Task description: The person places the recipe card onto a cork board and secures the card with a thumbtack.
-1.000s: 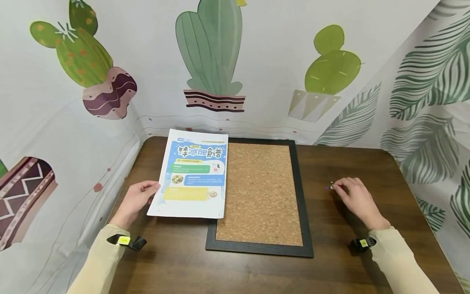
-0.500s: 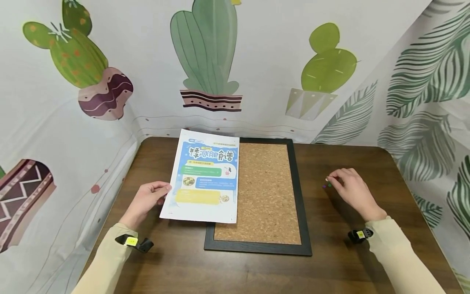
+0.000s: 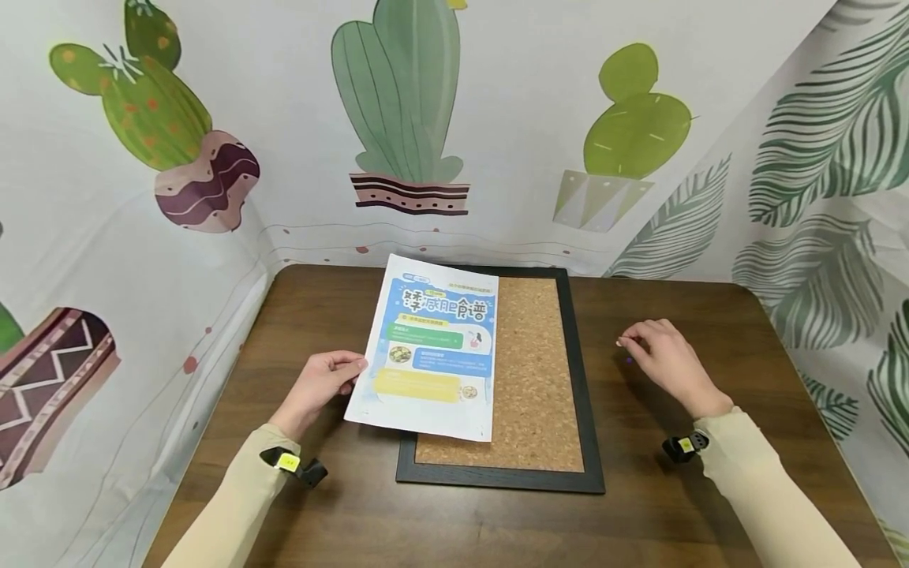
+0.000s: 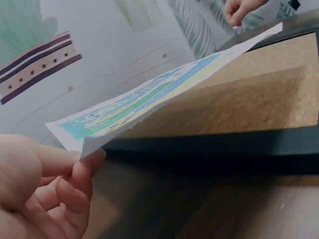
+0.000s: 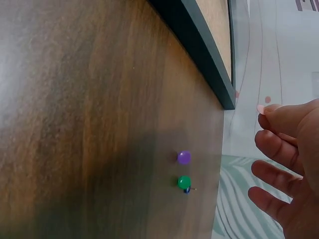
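Note:
My left hand [image 3: 321, 383] pinches the lower left edge of a printed poster sheet [image 3: 433, 347], thumb above and fingers beneath. The sheet is tilted and raised over the left part of a cork board [image 3: 536, 371] with a black frame. In the left wrist view the sheet's near corner bends up at the thumb. To the right of the board, my right hand [image 3: 671, 363] is raised over the table, thumb and index finger pinching a small whitish push pin [image 5: 260, 108], mostly hidden by the fingertips. Its other fingers are loosely bent.
On the brown wooden table [image 3: 497, 528] below my right hand lie a purple push pin [image 5: 184, 158], a green push pin [image 5: 184, 182] and a dark blue one [image 5: 187, 190]. A cactus-print cloth [image 3: 518, 118] hangs behind the table.
My left hand has carried the poster sheet rightward, over more of the cork board. My right hand has lifted the whitish push pin from beside the others and shifted slightly left and away from me.

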A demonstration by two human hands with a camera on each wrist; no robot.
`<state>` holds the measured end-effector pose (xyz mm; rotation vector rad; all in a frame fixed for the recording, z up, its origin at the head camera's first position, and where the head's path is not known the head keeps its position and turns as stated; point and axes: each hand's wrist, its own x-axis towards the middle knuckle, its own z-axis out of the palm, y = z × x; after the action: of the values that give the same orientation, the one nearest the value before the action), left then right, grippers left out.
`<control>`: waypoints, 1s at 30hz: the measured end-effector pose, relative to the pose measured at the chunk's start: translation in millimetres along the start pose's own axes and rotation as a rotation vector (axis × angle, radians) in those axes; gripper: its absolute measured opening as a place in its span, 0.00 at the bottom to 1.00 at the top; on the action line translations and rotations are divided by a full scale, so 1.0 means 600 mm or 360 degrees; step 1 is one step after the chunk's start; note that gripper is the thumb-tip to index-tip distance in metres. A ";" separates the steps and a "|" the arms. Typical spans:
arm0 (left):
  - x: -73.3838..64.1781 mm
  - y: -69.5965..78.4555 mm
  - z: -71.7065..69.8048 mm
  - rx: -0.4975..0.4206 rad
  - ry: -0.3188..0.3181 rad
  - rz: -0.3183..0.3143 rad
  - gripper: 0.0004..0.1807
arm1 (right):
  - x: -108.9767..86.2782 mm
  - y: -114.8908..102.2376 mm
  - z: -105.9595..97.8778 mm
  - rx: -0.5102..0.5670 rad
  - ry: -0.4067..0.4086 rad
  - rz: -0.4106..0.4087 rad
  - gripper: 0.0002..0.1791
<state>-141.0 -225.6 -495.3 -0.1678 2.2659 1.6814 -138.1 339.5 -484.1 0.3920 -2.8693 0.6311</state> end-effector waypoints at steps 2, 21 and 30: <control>0.003 0.003 0.012 -0.0010 -0.0002 0.0003 0.17 | 0.002 -0.003 0.001 0.0004 -0.0001 -0.0004 0.03; 0.013 0.026 0.090 -0.0115 0.0013 0.0015 0.14 | 0.014 -0.022 0.011 0.0046 -0.0024 0.0012 0.04; 0.008 0.044 0.116 -0.0130 0.0022 0.0040 0.13 | 0.020 -0.035 0.017 0.0066 -0.0016 -0.0020 0.04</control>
<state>-140.4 -151.5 -491.0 -0.1704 2.2193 1.7926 -144.6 314.3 -482.1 0.4203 -2.8650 0.6895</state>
